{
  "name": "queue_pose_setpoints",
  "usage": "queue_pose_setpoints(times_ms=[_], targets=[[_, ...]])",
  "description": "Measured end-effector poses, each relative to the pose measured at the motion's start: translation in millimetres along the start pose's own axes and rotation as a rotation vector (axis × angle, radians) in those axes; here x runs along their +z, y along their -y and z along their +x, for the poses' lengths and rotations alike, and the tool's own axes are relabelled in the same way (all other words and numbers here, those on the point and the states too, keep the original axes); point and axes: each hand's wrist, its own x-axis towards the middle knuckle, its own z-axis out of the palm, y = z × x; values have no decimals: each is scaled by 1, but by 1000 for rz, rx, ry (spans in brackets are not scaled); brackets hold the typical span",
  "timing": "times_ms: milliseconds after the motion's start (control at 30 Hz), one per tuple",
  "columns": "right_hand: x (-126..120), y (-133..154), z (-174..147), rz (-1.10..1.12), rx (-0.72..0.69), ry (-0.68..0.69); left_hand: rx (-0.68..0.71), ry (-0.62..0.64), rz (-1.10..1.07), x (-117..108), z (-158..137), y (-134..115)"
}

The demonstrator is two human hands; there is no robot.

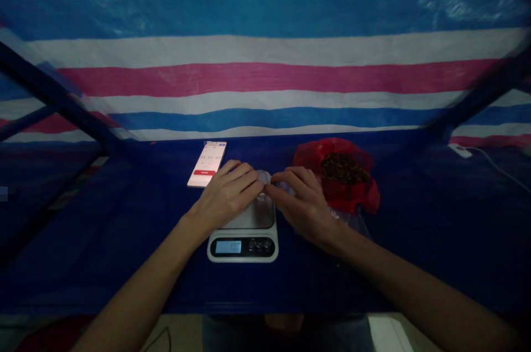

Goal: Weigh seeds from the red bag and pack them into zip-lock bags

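Over the kitchen scale point(243, 262), my left hand point(233, 192) and my right hand point(305, 201) meet at the fingertips. Both are closed in a pinch on a small clear plastic bag point(262, 197), which is partly hidden by the fingers. What the bag contains cannot be made out. The scale's lit display point(228, 247) shows digits that look like 100, with the decimal point unclear. Just right of my right hand, an open red plastic bag point(365, 200) holds a heap of small brown dried pieces point(343, 168).
A phone point(207, 164) with a lit timer screen lies behind my left hand. More clear plastic point(352, 222) lies under my right wrist. A white power strip point(460, 150) with a cable is at the far right. Striped sheeting point(265, 78) hangs behind the blue tabletop point(124, 230).
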Motion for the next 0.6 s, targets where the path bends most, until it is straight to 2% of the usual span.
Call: queue_pose_setpoints(times_ms=[200, 300, 467, 600], targets=[[-3, -2, -7, 69, -116, -154, -96, 15, -89, 9, 0, -7], [-1, -2, -7, 128, -161, -185, -112, 29, -172, 14, 0, -13], [-5, 1, -7, 157, -202, -182, -135, 16, -279, 13, 1, -18], [-14, 6, -5, 206, -264, -59, -162, -9, -293, 13, 2, -18]])
